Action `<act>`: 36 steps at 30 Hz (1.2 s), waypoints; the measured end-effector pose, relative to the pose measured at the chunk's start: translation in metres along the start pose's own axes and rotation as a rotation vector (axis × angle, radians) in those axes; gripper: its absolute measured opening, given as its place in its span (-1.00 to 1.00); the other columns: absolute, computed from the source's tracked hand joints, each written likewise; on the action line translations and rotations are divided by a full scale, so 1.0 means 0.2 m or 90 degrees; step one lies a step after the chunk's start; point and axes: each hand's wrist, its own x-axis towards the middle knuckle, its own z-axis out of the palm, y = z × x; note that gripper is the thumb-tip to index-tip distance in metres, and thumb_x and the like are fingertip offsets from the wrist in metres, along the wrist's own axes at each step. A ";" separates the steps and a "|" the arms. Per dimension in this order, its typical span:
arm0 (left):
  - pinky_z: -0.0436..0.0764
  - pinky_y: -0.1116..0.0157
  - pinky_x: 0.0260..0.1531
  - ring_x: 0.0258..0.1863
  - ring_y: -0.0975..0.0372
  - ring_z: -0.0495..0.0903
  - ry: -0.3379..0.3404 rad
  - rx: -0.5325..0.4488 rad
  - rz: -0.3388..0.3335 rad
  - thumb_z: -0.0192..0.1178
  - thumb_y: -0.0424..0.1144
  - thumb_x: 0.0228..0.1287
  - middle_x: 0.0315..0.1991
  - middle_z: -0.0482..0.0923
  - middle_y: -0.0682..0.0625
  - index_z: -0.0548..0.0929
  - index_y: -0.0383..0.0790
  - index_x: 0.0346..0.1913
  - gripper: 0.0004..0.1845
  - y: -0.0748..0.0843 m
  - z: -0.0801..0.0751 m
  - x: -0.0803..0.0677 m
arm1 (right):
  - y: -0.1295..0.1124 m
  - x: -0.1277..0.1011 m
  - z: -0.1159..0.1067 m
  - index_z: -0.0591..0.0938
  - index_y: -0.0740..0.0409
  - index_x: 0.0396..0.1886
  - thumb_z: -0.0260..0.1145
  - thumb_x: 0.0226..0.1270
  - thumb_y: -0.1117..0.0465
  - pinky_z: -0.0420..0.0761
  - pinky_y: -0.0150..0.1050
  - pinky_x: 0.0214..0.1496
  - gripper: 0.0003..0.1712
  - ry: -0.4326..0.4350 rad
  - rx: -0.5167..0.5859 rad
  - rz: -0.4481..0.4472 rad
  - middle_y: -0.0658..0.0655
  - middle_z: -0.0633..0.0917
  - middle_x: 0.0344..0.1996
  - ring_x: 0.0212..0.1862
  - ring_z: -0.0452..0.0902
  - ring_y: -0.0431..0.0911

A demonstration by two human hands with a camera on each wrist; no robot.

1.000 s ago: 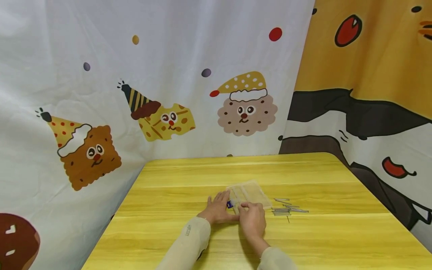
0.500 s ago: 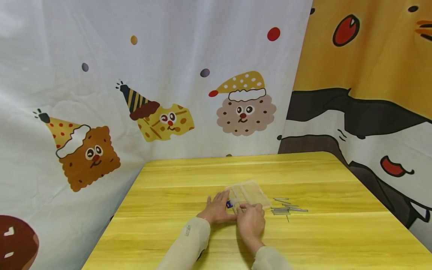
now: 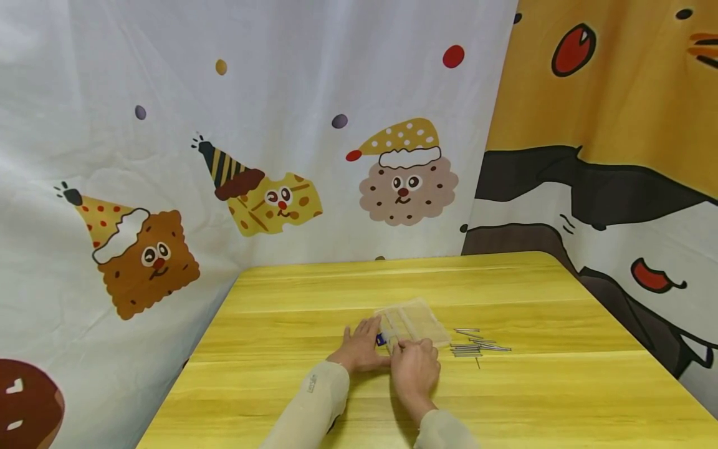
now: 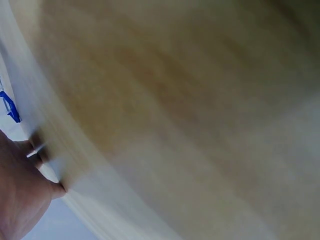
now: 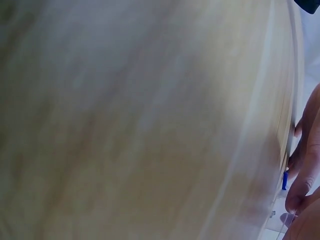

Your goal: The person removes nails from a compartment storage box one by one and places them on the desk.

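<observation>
Hard to tell what the right hand (image 3: 416,369) grips: fingers curled at the near edge of the clear box (image 3: 414,322), perhaps pinching its rim or a pin, with the contact hidden behind the knuckles. Left hand (image 3: 361,349) flat on the table (image 3: 291,374), fingers fairly straight, tips touching the box's left end beside a small blue tab (image 3: 381,340). Box sits mid-table, just ahead of both hands; loose metal pins (image 3: 477,346) scattered just to its right, one lying apart nearer the front. Wrist views too blurred to help, showing only wood grain, fingertips and that blue bit. Risks, judged from this layout: light plastic box likely to skid or flip if pressed at one edge with only fingertips bracing the other end; lid could spring and jolt. Any sideways shove toward the right would plough into the pins, and thin round pins roll easily on smooth wood, possibly off the edge. A sleeve dragged across could scatter them too.
</observation>
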 end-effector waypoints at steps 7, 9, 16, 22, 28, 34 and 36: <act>-0.01 -0.25 0.39 0.51 -0.05 0.06 -0.002 0.002 -0.002 0.23 0.41 0.13 0.55 0.06 -0.16 -0.01 -0.23 0.58 0.17 0.00 0.00 0.00 | -0.02 0.00 0.00 0.81 0.14 -0.22 0.33 0.34 0.08 0.50 0.03 -0.35 -0.75 -0.025 -0.039 -0.014 0.18 0.52 -0.40 -0.28 0.43 0.10; -0.02 -0.25 0.40 0.51 -0.05 0.05 -0.002 0.000 -0.002 0.23 0.40 0.14 0.55 0.06 -0.15 -0.01 -0.23 0.58 0.16 0.00 0.00 0.00 | -0.02 0.00 0.00 0.80 0.17 -0.24 0.30 0.35 0.10 0.50 0.05 -0.35 -0.74 -0.032 -0.048 -0.019 0.18 0.50 -0.42 -0.28 0.43 0.11; -0.02 -0.25 0.40 0.51 -0.06 0.05 -0.003 -0.004 -0.005 0.24 0.40 0.13 0.55 0.06 -0.16 -0.01 -0.24 0.58 0.17 0.00 0.00 0.00 | -0.04 0.03 -0.02 0.77 0.19 -0.36 0.23 0.36 0.17 0.52 0.13 -0.30 -0.74 -0.092 -0.053 -0.001 0.21 0.49 -0.42 -0.29 0.45 0.15; -0.02 -0.25 0.40 0.51 -0.05 0.04 -0.005 0.000 -0.005 0.24 0.42 0.11 0.55 0.05 -0.14 -0.02 -0.22 0.59 0.19 -0.01 0.00 0.00 | -0.04 0.07 -0.06 0.81 0.09 -0.41 0.32 0.24 0.19 0.55 0.18 -0.28 -0.84 -0.134 0.004 0.029 0.21 0.60 -0.38 -0.25 0.53 0.18; -0.05 -0.24 0.41 0.52 -0.05 0.03 -0.003 -0.010 -0.007 0.24 0.43 0.10 0.55 0.05 -0.14 -0.01 -0.23 0.59 0.20 0.00 0.00 -0.01 | -0.01 0.12 -0.08 0.81 0.01 -0.47 0.42 0.10 0.19 0.61 0.08 -0.39 -0.94 -0.148 0.011 0.034 0.13 0.71 -0.39 -0.30 0.63 0.14; -0.06 -0.23 0.41 0.52 -0.04 0.03 -0.001 -0.016 -0.006 0.25 0.44 0.09 0.55 0.05 -0.13 0.00 -0.22 0.59 0.21 0.00 0.00 -0.01 | 0.01 0.15 -0.07 0.77 -0.01 -0.56 0.38 0.06 0.23 0.59 0.05 -0.42 -0.91 -0.162 -0.031 0.001 0.11 0.66 -0.44 -0.36 0.58 0.08; -0.05 -0.23 0.42 0.52 -0.04 0.04 0.001 -0.014 -0.005 0.25 0.44 0.08 0.55 0.06 -0.13 0.00 -0.22 0.59 0.21 0.00 0.00 0.00 | 0.01 0.16 -0.07 0.76 -0.01 -0.57 0.37 0.08 0.24 0.60 0.06 -0.39 -0.89 -0.164 -0.049 -0.014 0.11 0.65 -0.44 -0.35 0.57 0.07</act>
